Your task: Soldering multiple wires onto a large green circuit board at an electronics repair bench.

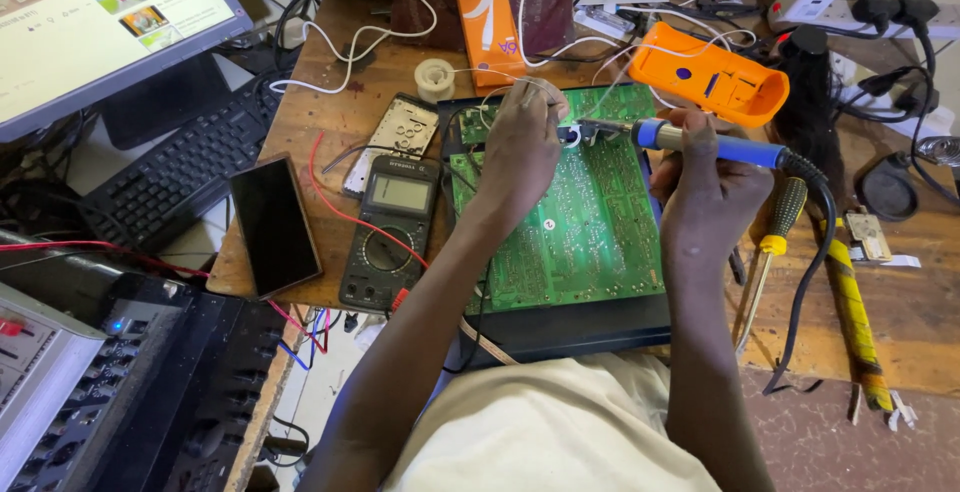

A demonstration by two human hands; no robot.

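Observation:
A large green circuit board point(590, 222) lies solder side up on a black tray on the wooden workbench. My right hand point(705, 182) grips a blue-handled soldering iron point(700, 142), its tip pointing left at the board's upper edge. My left hand point(520, 142) rests on the board near that tip, fingers pinched on thin solder wire that runs back toward a small solder spool point(435, 79).
A multimeter point(392, 232) with red lead, a dark phone point(274, 224) and a bare phone frame point(392, 142) lie left of the board. An orange plastic casing point(715, 77), orange box point(487, 22), yellow screwdriver point(775, 237), power strip, keyboard point(170, 177) and monitor point(100, 22) surround them.

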